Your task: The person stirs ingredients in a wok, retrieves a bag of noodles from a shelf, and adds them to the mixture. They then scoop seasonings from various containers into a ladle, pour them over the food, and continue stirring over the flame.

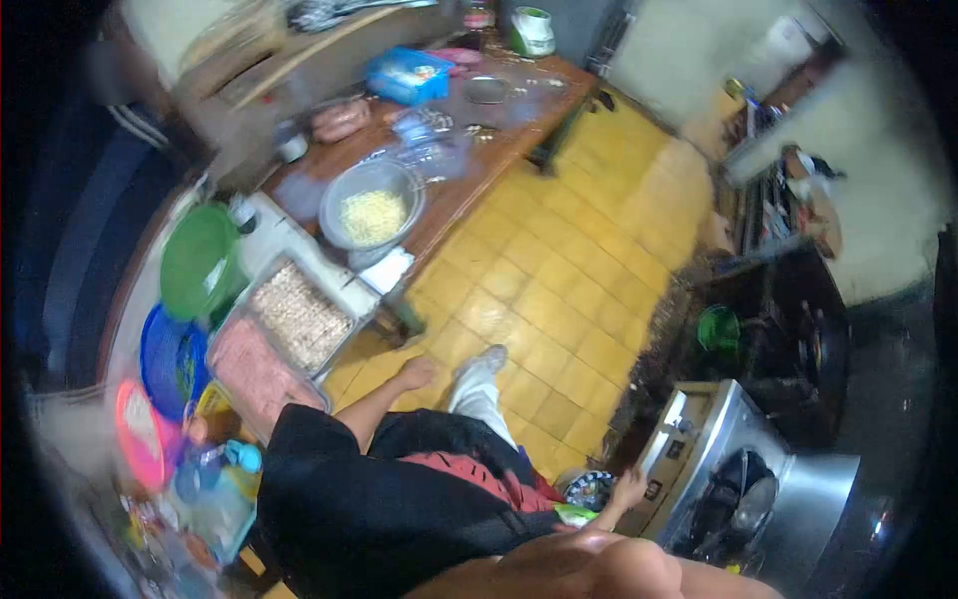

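Note:
My left hand (416,372) hangs above the tiled floor, beside the tray of pink mixture (264,364), its fingers curled and blurred; whether it holds anything is not clear. At the lower right my right hand (629,489) is beside the front of the metal stove (699,449), its fingers near the stove's edge; what they touch is too small to make out. A bowl with patterned contents (589,489) and a green-and-white packet (577,514) lie just left of it. Nearer the wooden table stands a tray of pale pieces (299,314).
A wooden table (479,205) bears a grey bowl of shredded pale food (374,210), a blue basket (409,78) and a plate. Green (200,262), blue (172,364) and pink (145,429) basins line the left. Dark pans sit on the stove; a shod foot is on the yellow floor (519,299).

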{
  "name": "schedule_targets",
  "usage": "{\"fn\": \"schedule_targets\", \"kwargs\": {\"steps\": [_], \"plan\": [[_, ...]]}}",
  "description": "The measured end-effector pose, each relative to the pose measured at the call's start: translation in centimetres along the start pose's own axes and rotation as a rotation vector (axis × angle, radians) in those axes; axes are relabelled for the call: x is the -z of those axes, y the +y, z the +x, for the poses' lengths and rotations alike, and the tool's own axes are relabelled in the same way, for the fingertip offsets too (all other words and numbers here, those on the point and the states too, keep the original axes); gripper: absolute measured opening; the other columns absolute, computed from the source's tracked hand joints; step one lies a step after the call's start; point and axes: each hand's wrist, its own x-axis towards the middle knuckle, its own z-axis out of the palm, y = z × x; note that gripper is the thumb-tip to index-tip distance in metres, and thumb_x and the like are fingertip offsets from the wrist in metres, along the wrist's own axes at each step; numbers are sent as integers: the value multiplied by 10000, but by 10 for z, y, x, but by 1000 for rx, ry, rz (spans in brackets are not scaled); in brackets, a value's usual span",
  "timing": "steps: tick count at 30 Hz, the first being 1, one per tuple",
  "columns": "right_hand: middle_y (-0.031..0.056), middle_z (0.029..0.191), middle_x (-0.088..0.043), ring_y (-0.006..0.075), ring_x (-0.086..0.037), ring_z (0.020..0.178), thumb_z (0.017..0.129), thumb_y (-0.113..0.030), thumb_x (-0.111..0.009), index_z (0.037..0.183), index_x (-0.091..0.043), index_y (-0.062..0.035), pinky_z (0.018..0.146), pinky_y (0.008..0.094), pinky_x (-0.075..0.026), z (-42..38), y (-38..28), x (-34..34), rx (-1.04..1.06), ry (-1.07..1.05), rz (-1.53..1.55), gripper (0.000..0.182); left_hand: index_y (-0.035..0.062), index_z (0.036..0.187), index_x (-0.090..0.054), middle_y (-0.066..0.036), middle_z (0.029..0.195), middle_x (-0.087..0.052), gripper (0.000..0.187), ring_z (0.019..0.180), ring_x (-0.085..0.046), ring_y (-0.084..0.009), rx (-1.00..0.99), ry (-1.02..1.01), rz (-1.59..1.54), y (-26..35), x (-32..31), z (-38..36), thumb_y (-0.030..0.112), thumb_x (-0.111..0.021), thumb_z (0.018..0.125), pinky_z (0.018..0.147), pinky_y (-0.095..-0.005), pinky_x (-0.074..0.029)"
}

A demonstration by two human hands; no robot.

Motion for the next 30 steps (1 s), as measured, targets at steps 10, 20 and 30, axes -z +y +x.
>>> {"fn": "schedule_targets", "kwargs": {"steps": [10,20,30], "plan": [[206,1209,-530,344,-490,1142,827,-173,-651,1190,-535,2,957,400,-407,318,-341,-86,477,4,16,420,60,851,-690,-174,868,-674,329,805,-650,-314,925,-315,25,-79,16,128,350,-540,818,736,-396,-506],[197,1008,-646,345,-613,925,875,-402,-538,1061,-611,-11,801,404,-485,517,-238,-249,175,-425,-48,439,57,938,-646,-154,870,-663,253,762,-631,-311,479,-212,308,-31,40,617,254,-553,810,778,-419,-495],[184,1167,-578,337,-591,966,886,-299,-512,1144,-569,-75,756,472,-495,492,-137,-234,-1039,-525,218,346,46,881,-578,-39,741,-559,117,604,-515,-152,369,-148,-836,121,19,1119,-10,-508,806,568,-285,-467]]}}
